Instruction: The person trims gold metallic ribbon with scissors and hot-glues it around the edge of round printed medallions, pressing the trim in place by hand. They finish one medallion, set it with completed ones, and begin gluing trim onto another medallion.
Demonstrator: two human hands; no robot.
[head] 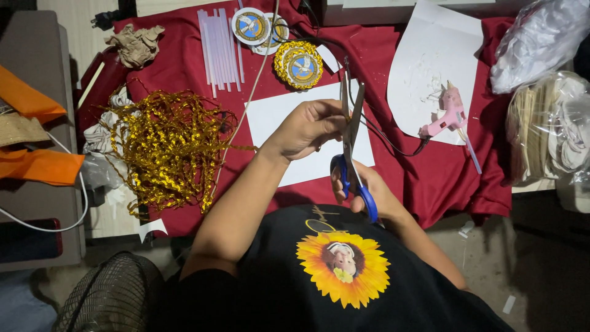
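- Cutting position: blue-handled scissors (352, 147) at table centre, blades pointing to 12 o'clock and slightly apart, over a white sheet (279, 132).
- Right hand (369, 190), count 1: fingers closed through the scissor loops, at 6 o'clock of the blades.
- Left hand (307, 128), count 1: fingers curled shut, pinching something small right at the blades; what it is cannot be told.
- Risk: left fingertips sit touching the blades, so a closing snip could nick them.
- Risk: a black cord (381, 132) runs just beside the blades at 3 o'clock; a stray cut could sever it.
- Pink glue gun (448, 114), count 1, at 3 o'clock on a second white sheet (430, 55); if hot, its tip could scorch paper or cloth.
- Round badges (298, 64), count 3 seen, at 12 o'clock; one gold-trimmed, two overlapping.
- Clear glue sticks (220, 49), a bundle at 11 o'clock, too close-packed to count.
- Gold trim (169, 147), one tangled heap at 9 o'clock; a trailing strand could snag the forearm.
- Red cloth (430, 178), count 1, beneath everything.
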